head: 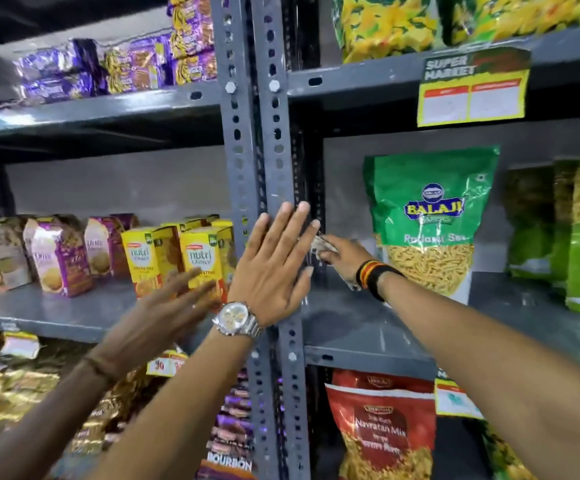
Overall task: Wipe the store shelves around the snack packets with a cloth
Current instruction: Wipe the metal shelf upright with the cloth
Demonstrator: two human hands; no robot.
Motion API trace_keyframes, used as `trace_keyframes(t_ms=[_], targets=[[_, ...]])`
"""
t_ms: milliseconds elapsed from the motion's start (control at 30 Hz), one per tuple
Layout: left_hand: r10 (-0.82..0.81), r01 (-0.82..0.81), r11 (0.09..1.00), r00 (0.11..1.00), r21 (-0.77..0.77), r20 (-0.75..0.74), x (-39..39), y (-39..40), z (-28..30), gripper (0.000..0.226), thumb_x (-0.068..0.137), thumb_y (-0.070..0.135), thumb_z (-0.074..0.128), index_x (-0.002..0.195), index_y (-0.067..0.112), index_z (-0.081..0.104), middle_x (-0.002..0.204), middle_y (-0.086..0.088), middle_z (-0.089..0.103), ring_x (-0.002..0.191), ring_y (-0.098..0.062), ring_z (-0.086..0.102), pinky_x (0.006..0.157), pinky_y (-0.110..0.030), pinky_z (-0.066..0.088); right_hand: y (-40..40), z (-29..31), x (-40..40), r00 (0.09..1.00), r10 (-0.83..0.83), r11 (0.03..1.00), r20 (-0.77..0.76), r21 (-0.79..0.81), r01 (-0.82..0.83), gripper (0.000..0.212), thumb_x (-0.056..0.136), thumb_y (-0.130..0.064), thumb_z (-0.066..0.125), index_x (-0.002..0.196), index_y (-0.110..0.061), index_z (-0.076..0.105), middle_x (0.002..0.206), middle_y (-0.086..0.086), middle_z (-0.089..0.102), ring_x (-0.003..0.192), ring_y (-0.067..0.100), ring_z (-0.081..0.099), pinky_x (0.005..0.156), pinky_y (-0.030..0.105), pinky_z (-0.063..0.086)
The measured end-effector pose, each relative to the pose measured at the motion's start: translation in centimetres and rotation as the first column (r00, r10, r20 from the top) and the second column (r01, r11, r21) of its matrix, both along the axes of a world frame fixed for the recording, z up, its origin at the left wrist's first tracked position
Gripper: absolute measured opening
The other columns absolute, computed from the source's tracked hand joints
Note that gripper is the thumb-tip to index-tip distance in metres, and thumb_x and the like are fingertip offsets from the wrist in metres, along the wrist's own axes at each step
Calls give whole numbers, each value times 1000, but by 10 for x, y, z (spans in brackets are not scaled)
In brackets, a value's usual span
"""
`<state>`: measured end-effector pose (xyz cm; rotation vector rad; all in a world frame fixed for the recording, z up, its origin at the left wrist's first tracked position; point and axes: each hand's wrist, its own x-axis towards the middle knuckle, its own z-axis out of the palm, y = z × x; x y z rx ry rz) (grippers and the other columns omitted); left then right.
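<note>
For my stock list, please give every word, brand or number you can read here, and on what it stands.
"BALAJI": green snack pouch; the line under it is partly blurred.
"nutri choice": yellow biscuit boxes.
"SUPER MARKET": yellow and green shelf tag; its red boxes are unreadable.
"Navratan Mix": red snack pouch.
"BOURBON": dark biscuit pack.
Purple packets, the small yellow price tag: too blurred.

Two shelf bays are divided by a slotted upright (274, 188). Against this upright the left hand (274, 268) is laid flat. Behind and right of it, the right hand (342, 258) is closed on a cloth (319, 245) over the right middle shelf (368, 327), just left of the Balaji packet (430, 216). Further packets (558, 230) are stood to its right. Biscuit boxes (198, 258) are set on the left middle shelf (74, 317), and a price tag (472, 88) is hung from the shelf above.
</note>
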<state>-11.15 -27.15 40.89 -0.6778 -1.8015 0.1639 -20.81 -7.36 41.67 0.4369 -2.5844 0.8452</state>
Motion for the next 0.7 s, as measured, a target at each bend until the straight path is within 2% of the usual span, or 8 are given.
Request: trace_keyframes(t_ms=[100,233,300,367,433,533,600,700], targets=[[-15,15,1000,1000,-2,-19,-5,-2,-2,70,98,35,48,159,9,24,168,-13,7,156,-31,6,125,-55,11,2,-6,-36,996,-83,996,30,48,81,31,92,-25,54,123,-29,57,125,8,65,112,29,62,93,35,50],[-17,17,1000,999,7,-32,-10,-2,-3,68,98,36,47,158,11,26,167,-12,6,156,-31,6,125,-54,8,8,-18,-78,970,-196,980,141,68,188,24,82,-43,51,100,-38,65,111,1,70,103,28,65,84,35,49],[-19,19,1000,999,7,-40,-11,-2,-4,68,99,36,46,158,11,26,167,-12,7,156,-31,7,125,-54,10,8,-30,-98,956,-240,964,170,154,215,30,82,-48,48,106,-37,62,119,6,68,109,32,62,92,42,48],[-21,21,1000,999,11,-48,-12,-2,-5,67,99,36,46,158,11,27,167,-12,7,156,-31,8,125,-55,11,5,-41,-107,935,-291,946,205,205,250,46,76,-60,44,117,-42,57,129,6,63,116,35,59,100,53,43],[-23,23,1000,998,8,-55,-12,-2,-6,67,98,36,45,158,11,27,167,-13,8,156,-32,8,124,-55,12,5,-48,-112,938,-266,954,222,199,223,56,70,-67,43,119,-45,56,130,3,62,119,34,58,103,54,42],[-20,20,1000,998,12,-59,-11,-2,-5,68,98,35,45,159,11,25,167,-13,9,156,-32,8,124,-56,11,5,-38,-96,959,-155,973,236,204,107,43,83,-46,57,122,-28,63,129,3,64,118,28,59,105,40,44],[-10,11,1000,999,19,-50,-10,-1,-6,67,99,36,44,159,11,25,167,-13,10,156,-32,8,124,-56,11,2,-34,-74,966,-86,980,242,194,38,33,86,-35,63,114,-18,66,120,6,68,110,27,62,97,36,48],[0,1,1000,999,28,-37,-7,-1,-5,66,100,36,43,158,11,26,167,-15,14,155,-33,9,124,-57,13,-5,-32,-26,966,81,976,244,177,-126,23,88,-29,65,104,-13,67,109,9,71,102,26,64,85,31,48]])
